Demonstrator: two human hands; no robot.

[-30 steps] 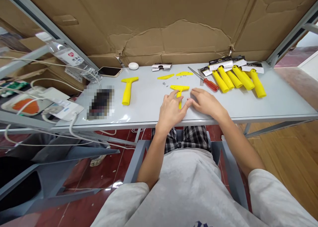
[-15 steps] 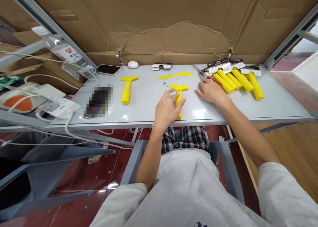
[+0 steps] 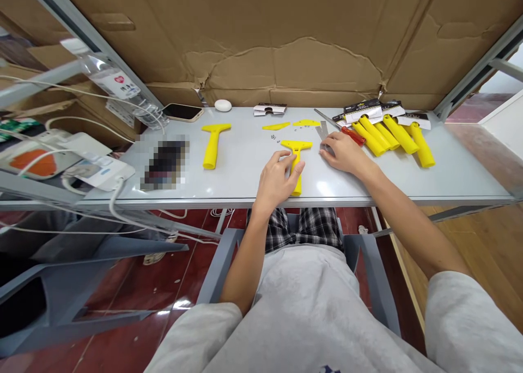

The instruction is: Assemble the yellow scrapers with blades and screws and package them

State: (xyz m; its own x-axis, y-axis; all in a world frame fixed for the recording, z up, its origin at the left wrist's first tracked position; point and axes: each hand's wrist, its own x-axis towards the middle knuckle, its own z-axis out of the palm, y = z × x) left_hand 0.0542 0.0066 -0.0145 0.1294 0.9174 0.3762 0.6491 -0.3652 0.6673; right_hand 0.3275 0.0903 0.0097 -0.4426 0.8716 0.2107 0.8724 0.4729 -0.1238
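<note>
My left hand (image 3: 278,176) is closed loosely around a yellow T-shaped scraper handle (image 3: 297,185), which lies near the table's front edge with its wide head pointing away from me. My right hand (image 3: 343,151) rests to the right of it, fingers bent over the near end of thin grey metal blades (image 3: 324,128); the fingertips partly hide them. Just behind that hand lies a screwdriver (image 3: 353,135) with a red handle. Two flat yellow cover pieces (image 3: 276,126) and several tiny screws (image 3: 273,137) lie beyond the scraper handle.
Several yellow scrapers (image 3: 402,135) with black-and-white cards lie at the right. Another yellow T-shaped handle (image 3: 211,147) is at the left, near a phone (image 3: 183,112), a white oval object (image 3: 223,105) and a folded card (image 3: 270,109). A bottle (image 3: 118,84) leans at far left; cardboard (image 3: 269,35) stands behind.
My right hand has drawn back slightly from the screwdriver, and the metal blades have shifted left with its fingers. My left hand stays at the scraper handle. The view has shifted slightly.
</note>
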